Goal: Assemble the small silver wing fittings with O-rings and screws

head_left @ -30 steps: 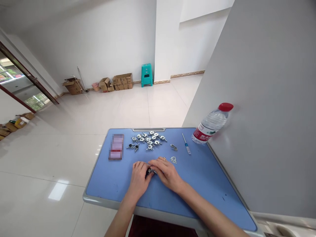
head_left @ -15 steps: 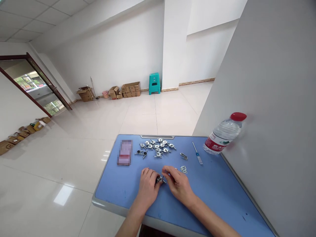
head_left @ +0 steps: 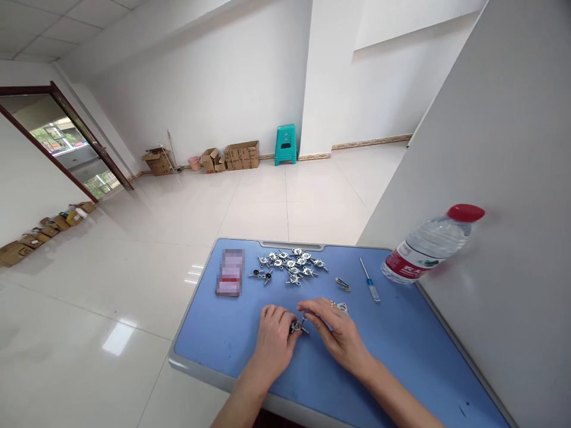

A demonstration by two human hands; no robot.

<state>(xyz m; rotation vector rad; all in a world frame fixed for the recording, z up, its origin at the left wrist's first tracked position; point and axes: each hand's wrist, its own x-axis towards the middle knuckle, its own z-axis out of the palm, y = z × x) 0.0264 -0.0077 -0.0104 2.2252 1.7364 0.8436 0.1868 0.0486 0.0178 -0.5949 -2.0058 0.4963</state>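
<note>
Both hands rest on a blue table (head_left: 214, 339). My left hand (head_left: 273, 342) and my right hand (head_left: 334, 333) meet around a small dark-and-silver metal part (head_left: 297, 326), with fingers of both pinched on it. A pile of several similar silver parts (head_left: 292, 264) lies at the far edge. One flat silver plate (head_left: 343, 307) lies just beyond my right hand, and a small silver clip (head_left: 342, 284) lies further back.
A small screwdriver with a blue handle (head_left: 370, 288) lies to the right of the clip. A water bottle with a red cap (head_left: 428, 245) stands against the grey wall at the right. A blurred pink card (head_left: 230, 273) lies at the far left of the table.
The view has shifted, so the table sits further right and lower in frame. Both hands stay together on the small part, with only slight finger movement.
</note>
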